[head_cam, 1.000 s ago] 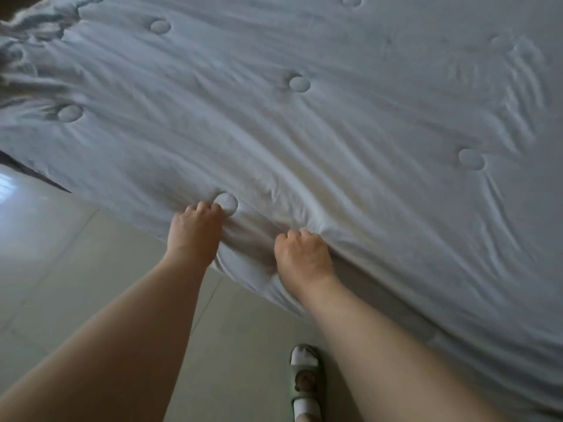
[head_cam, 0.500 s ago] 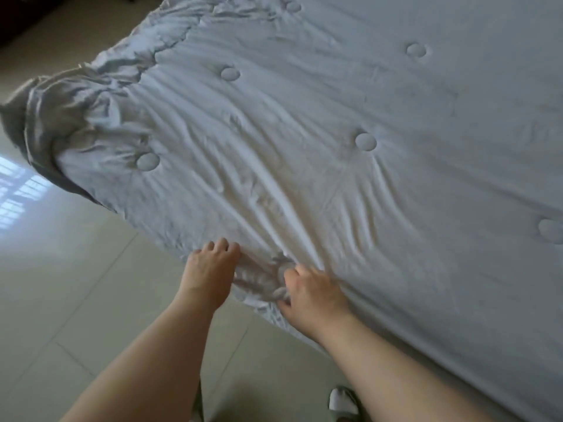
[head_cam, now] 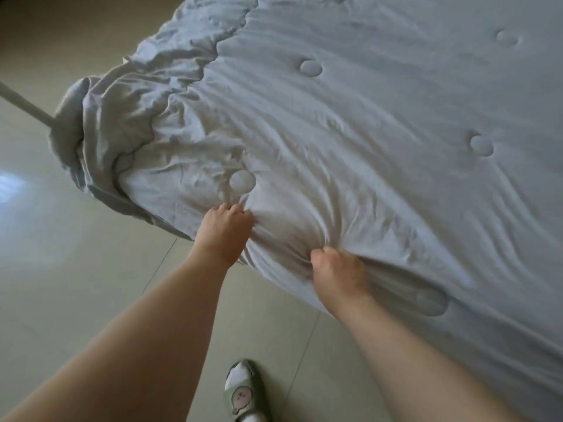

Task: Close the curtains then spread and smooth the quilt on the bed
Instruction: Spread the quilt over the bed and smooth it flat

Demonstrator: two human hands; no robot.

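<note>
A pale, glossy tiled floor (head_cam: 76,284) fills the left and bottom of the view, with a patch of window light reflected at the far left. A white quilt (head_cam: 350,132) covers the bed and takes up the upper right, dotted with round stitched dimples. Its far left corner is bunched and crumpled, hanging over the edge of the bed above the floor. Along the near edge, the left hand (head_cam: 224,236) is closed, its fingers curled into a fold of the quilt just below one dimple. The right hand (head_cam: 338,272) is also a closed fist, gripping the quilt edge a little to the right, with creases fanning out from both grips. A foot in a green slipper (head_cam: 245,391) over a white sock stands on the floor between the forearms.
</note>
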